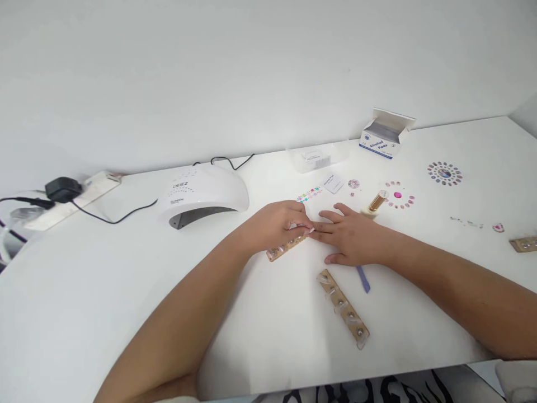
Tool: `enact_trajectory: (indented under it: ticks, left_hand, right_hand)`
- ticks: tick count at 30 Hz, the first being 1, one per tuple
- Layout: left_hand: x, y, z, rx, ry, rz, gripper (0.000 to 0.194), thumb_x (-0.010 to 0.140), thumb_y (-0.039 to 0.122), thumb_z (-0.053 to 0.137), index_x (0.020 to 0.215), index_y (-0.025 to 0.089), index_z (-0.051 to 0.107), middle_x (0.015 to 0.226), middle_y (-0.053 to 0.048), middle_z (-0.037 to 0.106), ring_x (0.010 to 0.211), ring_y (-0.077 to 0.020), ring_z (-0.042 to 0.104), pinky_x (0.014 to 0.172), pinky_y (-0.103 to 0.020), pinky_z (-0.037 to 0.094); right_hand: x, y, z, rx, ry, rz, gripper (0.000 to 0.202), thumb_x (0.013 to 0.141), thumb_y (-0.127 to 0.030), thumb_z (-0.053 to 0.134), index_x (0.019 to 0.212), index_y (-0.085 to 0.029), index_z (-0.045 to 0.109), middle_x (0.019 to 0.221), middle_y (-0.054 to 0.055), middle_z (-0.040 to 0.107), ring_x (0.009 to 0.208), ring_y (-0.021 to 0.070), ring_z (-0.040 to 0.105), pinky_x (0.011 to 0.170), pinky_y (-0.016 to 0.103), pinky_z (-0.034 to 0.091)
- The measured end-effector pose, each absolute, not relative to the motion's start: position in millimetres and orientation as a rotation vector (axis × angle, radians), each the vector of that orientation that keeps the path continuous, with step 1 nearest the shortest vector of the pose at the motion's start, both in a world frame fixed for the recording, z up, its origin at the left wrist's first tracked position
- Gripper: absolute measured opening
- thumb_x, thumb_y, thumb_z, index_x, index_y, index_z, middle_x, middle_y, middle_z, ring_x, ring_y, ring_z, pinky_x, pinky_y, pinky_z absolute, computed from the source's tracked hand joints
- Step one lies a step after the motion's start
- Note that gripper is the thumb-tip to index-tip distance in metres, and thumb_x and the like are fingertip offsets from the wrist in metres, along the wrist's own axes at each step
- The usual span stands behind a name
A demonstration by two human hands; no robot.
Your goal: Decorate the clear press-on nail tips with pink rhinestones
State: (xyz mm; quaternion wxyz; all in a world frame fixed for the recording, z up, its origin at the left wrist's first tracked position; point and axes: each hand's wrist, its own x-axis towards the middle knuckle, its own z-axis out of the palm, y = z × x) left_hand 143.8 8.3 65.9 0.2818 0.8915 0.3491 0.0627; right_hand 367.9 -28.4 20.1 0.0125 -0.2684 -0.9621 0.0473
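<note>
My left hand (279, 225) pinches a small white pad (309, 230) against a fingertip of my right hand. Spread out with its palm toward the table, my right hand (354, 235) holds nothing. A wooden strip with clear nail tips (277, 252) lies partly beneath my left hand. Another such strip (344, 307) rests nearer the front edge. From under my right hand sticks out a purple tool (363, 280). Just behind that hand stands a bottle with a gold cap (377, 201). An opened square alcohol pad packet (333, 183) lies beyond my fingers.
On the left are a white nail lamp (205, 193) and a power strip (75, 196) with cables. An alcohol pads box (380, 140) and a clear tray (316, 158) stand near the wall. Gem rings (444, 174) and a strip (524, 244) lie right.
</note>
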Motion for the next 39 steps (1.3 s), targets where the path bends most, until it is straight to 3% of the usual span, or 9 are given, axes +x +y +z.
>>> enact_trajectory:
  ticks: [17, 25, 39]
  left_hand:
    - [134, 19, 65, 2.451, 0.98, 0.214, 0.023, 0.086, 0.028, 0.052, 0.086, 0.023, 0.075, 0.082, -0.003, 0.066, 0.076, -0.0167, 0.061, 0.064, -0.027, 0.044]
    - [138, 14, 66, 2.376, 0.936, 0.202, 0.023, 0.087, 0.027, 0.053, 0.085, 0.023, 0.075, 0.08, -0.003, 0.064, 0.072, -0.0147, 0.06, 0.063, -0.026, 0.044]
    - [124, 26, 56, 2.182, 1.14, 0.343, 0.022, 0.085, 0.036, 0.058, 0.085, 0.021, 0.074, 0.086, -0.003, 0.065, 0.066, -0.0123, 0.054, 0.06, -0.025, 0.039]
  right_hand:
    - [370, -28, 12, -0.797, -2.966, 0.093, 0.066, 0.092, -0.054, 0.045, 0.146, -0.016, 0.04, 0.149, 0.009, 0.046, 0.131, 0.034, 0.04, 0.107, 0.053, 0.025]
    - [370, -28, 14, -0.793, -2.956, 0.093, 0.065, 0.092, -0.055, 0.045, 0.144, -0.016, 0.043, 0.146, 0.01, 0.05, 0.131, 0.0338, 0.042, 0.107, 0.051, 0.025]
    - [373, -29, 11, -0.801, -3.025, 0.12, 0.068, 0.094, -0.052, 0.042, 0.15, -0.016, 0.031, 0.158, 0.007, 0.028, 0.14, 0.0348, 0.033, 0.112, 0.056, 0.023]
